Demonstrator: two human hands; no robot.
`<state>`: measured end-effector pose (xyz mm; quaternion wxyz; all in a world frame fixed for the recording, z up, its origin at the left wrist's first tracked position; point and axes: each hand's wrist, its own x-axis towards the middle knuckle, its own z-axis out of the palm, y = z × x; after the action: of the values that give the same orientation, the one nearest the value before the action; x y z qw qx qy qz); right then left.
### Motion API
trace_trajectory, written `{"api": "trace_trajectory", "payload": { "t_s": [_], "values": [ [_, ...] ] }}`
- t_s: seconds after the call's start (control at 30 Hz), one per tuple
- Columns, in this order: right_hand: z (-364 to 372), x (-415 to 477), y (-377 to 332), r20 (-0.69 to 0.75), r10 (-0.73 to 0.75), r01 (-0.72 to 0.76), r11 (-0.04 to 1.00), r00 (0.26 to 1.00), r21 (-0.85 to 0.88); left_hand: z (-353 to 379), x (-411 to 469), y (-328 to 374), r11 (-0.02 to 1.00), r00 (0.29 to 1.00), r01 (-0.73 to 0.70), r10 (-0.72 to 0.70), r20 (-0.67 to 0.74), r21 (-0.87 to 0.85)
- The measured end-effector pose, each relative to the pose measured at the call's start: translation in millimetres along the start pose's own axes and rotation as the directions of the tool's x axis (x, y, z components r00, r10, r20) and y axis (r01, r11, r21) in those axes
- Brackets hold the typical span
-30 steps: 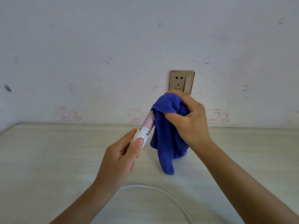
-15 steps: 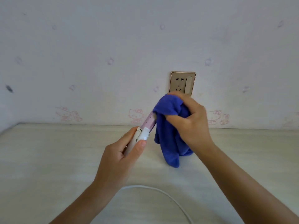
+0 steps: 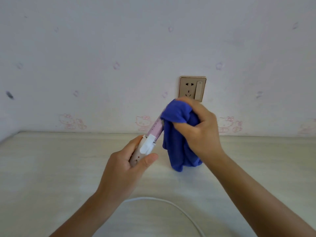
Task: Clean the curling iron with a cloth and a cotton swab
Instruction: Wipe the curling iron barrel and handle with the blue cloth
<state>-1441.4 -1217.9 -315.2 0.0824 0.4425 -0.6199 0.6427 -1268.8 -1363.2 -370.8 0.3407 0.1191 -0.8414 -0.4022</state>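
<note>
My left hand [image 3: 124, 170] grips the handle of a white and pink curling iron [image 3: 154, 132], which points up and to the right above the table. My right hand [image 3: 200, 132] holds a blue cloth [image 3: 177, 139] wrapped over the iron's upper barrel, so the tip is hidden. The cloth's loose end hangs down to just above the tabletop. No cotton swab is visible.
The iron's white cord [image 3: 171, 205] curves across the pale wooden table [image 3: 51, 168] near me. A gold wall socket with a switch [image 3: 192, 88] sits on the patterned wall right behind my right hand.
The cloth and my right hand have slid up along the barrel, baring more of the pink part. The cloth's hanging end has risen a little.
</note>
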Motion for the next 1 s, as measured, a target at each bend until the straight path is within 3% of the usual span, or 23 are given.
{"api": "trace_trajectory", "payload": {
  "t_s": [0.1, 0.17, 0.33, 0.43, 0.63, 0.87, 1.0],
  "values": [
    [22, -16, 1, 0.175, -0.049, 0.057, 0.998, 0.983, -0.041, -3, 1, -4, 0.999, 0.998, 0.006, -0.004, -0.066, 0.041],
    [29, -19, 2, 0.207, -0.075, 0.087, 0.995, 0.975, -0.049, -4, 3, -5, 0.999, 0.998, 0.019, -0.017, -0.062, 0.035],
    [5, 0, 3, 0.001, -0.017, 0.017, 1.000, 1.000, 0.017, 2, 4, -4, 0.998, 1.000, 0.018, -0.016, -0.027, 0.060],
    [-4, 5, 4, -0.014, 0.001, -0.001, 1.000, 1.000, -0.013, 6, 1, -5, 0.997, 0.999, 0.007, -0.004, -0.036, 0.070],
    [32, -23, 3, 0.231, -0.052, 0.071, 0.994, 0.972, -0.078, -3, 1, -3, 0.996, 0.996, -0.054, 0.058, -0.067, 0.070],
    [2, 3, 3, 0.017, -0.003, 0.002, 1.000, 1.000, 0.030, -2, 5, -6, 0.988, 1.000, 0.019, -0.022, 0.018, 0.152],
    [0, -1, 4, 0.023, 0.001, -0.001, 1.000, 1.000, 0.000, -6, 7, -7, 0.995, 0.998, 0.056, -0.059, 0.033, 0.086]
  ]
}}
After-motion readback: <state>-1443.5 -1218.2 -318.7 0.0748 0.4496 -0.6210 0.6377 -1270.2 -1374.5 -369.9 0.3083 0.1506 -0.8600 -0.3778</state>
